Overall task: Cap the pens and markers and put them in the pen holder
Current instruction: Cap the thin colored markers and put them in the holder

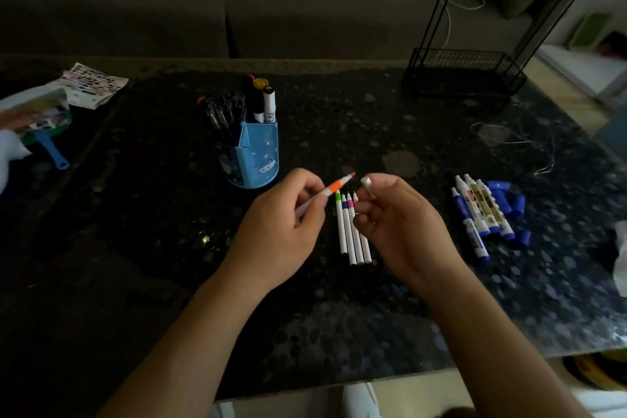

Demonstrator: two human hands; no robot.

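Left hand grips orange marker, right hand pinches cap beside.

Both forearms reach forward, left grip pinching an orange marker, right grip pinching a white cap.

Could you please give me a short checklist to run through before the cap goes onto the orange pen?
1. Orange pen gripped firmly by the left hand: ok.
2. White cap pinched in the right hand: ok.
3. Pen tip aimed at the cap, with a small gap between them: ok.
4. Cap's open end facing the tip: cannot tell.
5. Blue pen holder upright on the table: ok.
6. Four thin pens on the table capped: not ok, their tips are bare.
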